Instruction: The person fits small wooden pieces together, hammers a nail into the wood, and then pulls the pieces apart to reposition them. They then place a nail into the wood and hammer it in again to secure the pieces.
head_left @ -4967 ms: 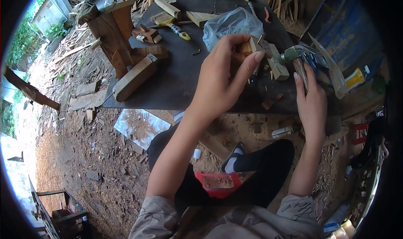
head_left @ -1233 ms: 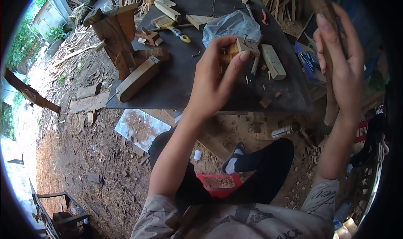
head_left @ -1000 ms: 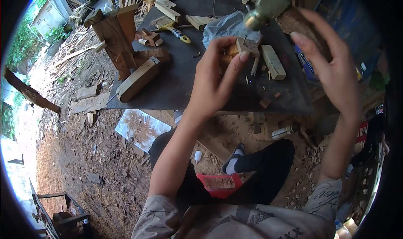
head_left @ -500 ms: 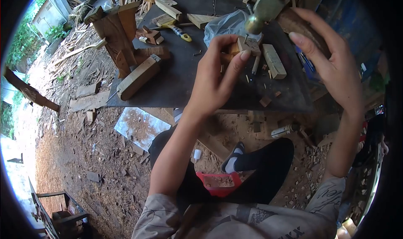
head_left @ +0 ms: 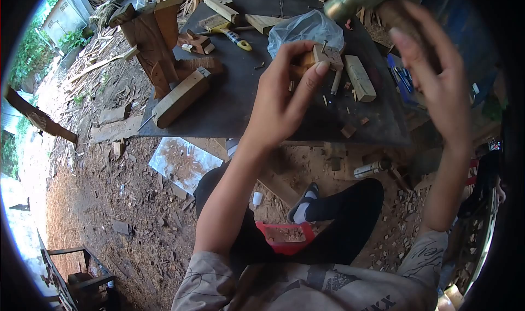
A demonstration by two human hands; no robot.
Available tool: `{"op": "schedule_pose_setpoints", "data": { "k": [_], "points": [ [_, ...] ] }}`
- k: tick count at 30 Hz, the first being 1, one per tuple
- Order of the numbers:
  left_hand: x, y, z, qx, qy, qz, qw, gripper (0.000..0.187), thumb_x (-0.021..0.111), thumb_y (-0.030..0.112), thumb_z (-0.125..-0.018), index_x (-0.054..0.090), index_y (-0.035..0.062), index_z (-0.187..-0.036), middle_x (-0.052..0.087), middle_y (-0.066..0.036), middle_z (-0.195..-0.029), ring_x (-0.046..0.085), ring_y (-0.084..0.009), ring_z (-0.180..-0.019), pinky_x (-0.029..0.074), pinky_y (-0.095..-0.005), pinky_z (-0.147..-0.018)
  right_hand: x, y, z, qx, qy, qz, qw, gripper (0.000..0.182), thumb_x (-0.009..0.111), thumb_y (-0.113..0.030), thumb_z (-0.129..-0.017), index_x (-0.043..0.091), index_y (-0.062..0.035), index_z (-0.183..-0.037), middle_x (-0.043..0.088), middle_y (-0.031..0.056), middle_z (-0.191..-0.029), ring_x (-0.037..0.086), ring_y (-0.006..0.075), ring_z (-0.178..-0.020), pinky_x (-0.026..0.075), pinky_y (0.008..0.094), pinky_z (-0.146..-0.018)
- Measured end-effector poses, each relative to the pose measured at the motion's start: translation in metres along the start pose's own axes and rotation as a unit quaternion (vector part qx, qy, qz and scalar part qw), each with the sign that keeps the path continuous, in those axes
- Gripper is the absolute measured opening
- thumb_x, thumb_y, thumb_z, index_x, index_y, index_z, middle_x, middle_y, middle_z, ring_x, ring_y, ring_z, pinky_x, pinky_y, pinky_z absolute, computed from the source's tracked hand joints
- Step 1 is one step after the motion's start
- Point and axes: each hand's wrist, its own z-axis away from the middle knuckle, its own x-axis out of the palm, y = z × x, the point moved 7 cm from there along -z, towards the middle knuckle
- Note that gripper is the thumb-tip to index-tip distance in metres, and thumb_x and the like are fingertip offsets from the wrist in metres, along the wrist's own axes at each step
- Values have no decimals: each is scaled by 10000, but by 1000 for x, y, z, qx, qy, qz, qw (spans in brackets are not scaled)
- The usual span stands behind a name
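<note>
A small wooden block (head_left: 326,56) is gripped between the thumb and fingers of my left hand (head_left: 284,92), over the dark tabletop. From the top of the block a nail (head_left: 324,45) sticks up. My right hand (head_left: 437,76) is wrapped round the handle of a hammer, whose metal head (head_left: 355,0) is raised above and to the right of the nail, apart from it and blurred. Behind the block lies a clear plastic bag (head_left: 306,31). Just right of the block is a pale wooden block (head_left: 360,78) on the table.
The dark table (head_left: 235,106) also bears a brush (head_left: 236,37), a long wooden block (head_left: 180,99) and a carved wooden piece (head_left: 150,43). Blue-cased tools (head_left: 402,76) are at its right. Below are a red container (head_left: 284,245) and a white board (head_left: 183,163).
The hammer head has risen away from the nail, up and to the right, with my right hand. My left hand still holds the block in nearly the same place.
</note>
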Motion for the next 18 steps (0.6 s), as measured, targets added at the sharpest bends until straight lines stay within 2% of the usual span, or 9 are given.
{"op": "schedule_pose_setpoints", "data": {
  "k": [3, 4, 10, 13, 18],
  "points": [
    [0, 0, 0, 14, 2, 3, 1000, 397, 708, 249, -1083, 591, -23, -1348, 726, -136, -1125, 672, -164, -1014, 541, -316, -902, 14, -3, 4, -17, -51, -25, 998, 509, 695, -344, -1086, 624, -105, -1530, 565, -58, -794, 458, 20, -618, 367, 205, -569],
    [-1, 0, -1, 18, 4, -6, 1000, 398, 710, 247, -1082, 590, -23, -1348, 726, -136, -1125, 671, -162, -1016, 541, -315, -902, 10, 0, 5, 5, -23, -34, 999, 505, 680, -341, -1097, 619, -82, -1526, 569, -48, -814, 465, 13, -631, 363, 200, -574],
    [0, 4, -1, 24, 4, -18, 1000, 404, 718, 252, -1077, 591, -21, -1346, 723, -138, -1124, 669, -163, -1016, 541, -318, -901, -34, 18, -18, -18, 106, -169, 980, 502, 587, -379, -1141, 592, -68, -1536, 588, -9, -881, 505, 24, -654, 405, 196, -600],
    [-2, 3, -2, 26, 4, -28, 999, 412, 721, 264, -1075, 593, -21, -1344, 726, -139, -1124, 672, -169, -1013, 541, -321, -898, -34, 22, -21, -20, 89, -188, 978, 493, 567, -369, -1150, 584, -67, -1540, 585, -10, -891, 507, 24, -659, 407, 198, -598],
    [-2, -1, -1, 7, 6, -19, 1000, 416, 724, 267, -1072, 600, -25, -1341, 727, -140, -1124, 671, -172, -1018, 538, -321, -897, -8, 9, -5, -17, 43, -134, 990, 471, 594, -324, -1142, 589, -69, -1537, 567, -23, -844, 501, 23, -651, 400, 194, -587]
  ]
}}
